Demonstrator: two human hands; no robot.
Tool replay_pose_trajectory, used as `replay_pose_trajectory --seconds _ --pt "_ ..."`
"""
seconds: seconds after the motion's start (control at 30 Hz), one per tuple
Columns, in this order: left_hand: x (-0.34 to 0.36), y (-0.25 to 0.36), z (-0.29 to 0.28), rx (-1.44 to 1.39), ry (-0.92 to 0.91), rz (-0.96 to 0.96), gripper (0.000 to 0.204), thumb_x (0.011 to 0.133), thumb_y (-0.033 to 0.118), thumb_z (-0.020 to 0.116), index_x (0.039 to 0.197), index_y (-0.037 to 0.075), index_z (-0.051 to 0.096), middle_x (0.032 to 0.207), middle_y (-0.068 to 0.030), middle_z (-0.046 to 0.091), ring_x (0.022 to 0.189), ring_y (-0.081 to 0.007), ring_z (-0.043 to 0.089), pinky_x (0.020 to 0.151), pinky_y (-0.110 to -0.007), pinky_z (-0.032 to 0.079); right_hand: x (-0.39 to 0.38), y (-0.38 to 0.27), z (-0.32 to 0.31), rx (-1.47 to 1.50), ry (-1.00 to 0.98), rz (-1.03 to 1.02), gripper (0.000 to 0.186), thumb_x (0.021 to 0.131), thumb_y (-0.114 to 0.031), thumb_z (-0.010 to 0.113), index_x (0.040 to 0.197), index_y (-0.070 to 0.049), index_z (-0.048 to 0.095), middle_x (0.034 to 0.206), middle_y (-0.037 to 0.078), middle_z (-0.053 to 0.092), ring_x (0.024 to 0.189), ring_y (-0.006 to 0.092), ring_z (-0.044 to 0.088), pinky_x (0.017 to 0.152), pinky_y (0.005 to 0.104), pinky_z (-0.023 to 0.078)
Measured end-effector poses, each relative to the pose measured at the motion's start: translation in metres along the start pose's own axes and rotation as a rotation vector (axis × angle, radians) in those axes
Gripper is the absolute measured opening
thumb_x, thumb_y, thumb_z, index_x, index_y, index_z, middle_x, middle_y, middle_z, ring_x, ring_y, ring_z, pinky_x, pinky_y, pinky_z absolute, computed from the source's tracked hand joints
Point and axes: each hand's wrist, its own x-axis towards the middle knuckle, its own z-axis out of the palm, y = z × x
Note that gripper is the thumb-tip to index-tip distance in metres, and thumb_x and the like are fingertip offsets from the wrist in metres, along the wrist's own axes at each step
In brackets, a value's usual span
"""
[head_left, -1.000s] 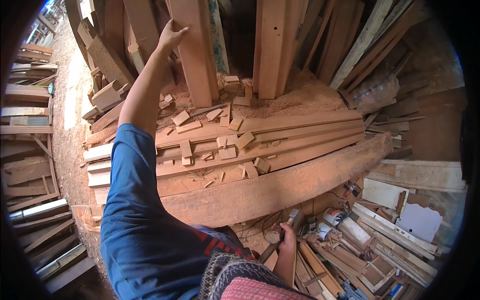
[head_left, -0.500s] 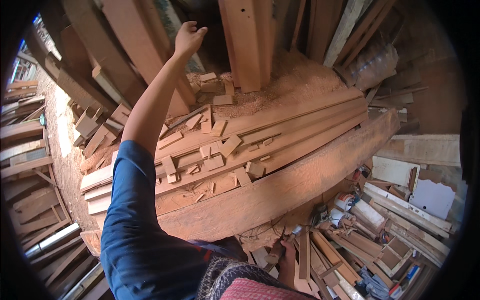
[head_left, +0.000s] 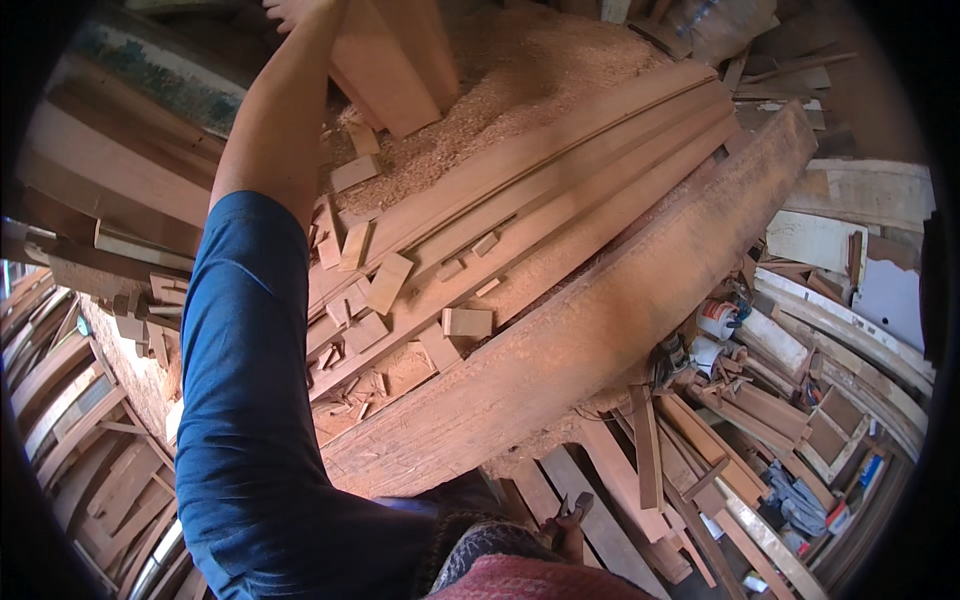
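Observation:
My left hand (head_left: 287, 12) is at the top edge, partly cut off, with its visible fingers apart and nothing seen in them. It is beside a thick upright reddish timber (head_left: 385, 70); whether it touches the wood I cannot tell. Down at the lower edge, my right hand (head_left: 571, 545) is mostly hidden behind patterned cloth. Its fingers are closed around a hand tool (head_left: 572, 508) with a forked-looking metal end. Long planed boards (head_left: 600, 165) lie side by side in front of me, with small wood offcuts (head_left: 388, 282) scattered over their left part.
A thick rough plank (head_left: 590, 330) runs diagonally along the near side of the boards. Sawdust and shavings (head_left: 520, 85) cover the ground beyond. At right lie scrap timber (head_left: 710, 440), a white container (head_left: 716, 318) and grey cloth (head_left: 797, 500). More timber (head_left: 110, 150) leans at left.
The view has turned, and my left hand now sits farther up and left, at the picture's edge. My right hand is lower and more hidden, still holding the tool.

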Motion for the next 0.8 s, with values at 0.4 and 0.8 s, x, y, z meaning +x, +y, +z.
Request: replay_pose_trajectory --seconds 0.4,0.8 --pt "-0.094 -0.121 -0.131 -0.578 0.072 0.326 0.128 0.062 0.017 0.098 0.151 -0.009 0.009 0.145 -0.0252 0.033 0.137 -0.0334 0.041 0.117 -0.044 0.038 0.011 -0.019 0.036 -0.03 -0.019 -0.199 0.032 0.085 -0.017 0.067 0.111 -0.001 0.058 0.086 0.014 0.067 0.08 0.0316 0.069 0.074 0.0442 0.06" --pt "-0.153 -0.378 -0.468 -1.124 -0.006 -0.534 0.034 0.087 0.031 0.083 0.111 0.017 0.064 0.11 -0.0045 0.065 0.097 -0.0171 0.066 0.076 -0.039 0.058 0.028 -0.046 0.044 -0.126 -0.26 -0.357 0.019 0.085 -0.011 0.067 0.101 -0.005 0.06 0.091 0.012 0.068 0.082 0.0261 0.07 0.075 0.0384 0.06"
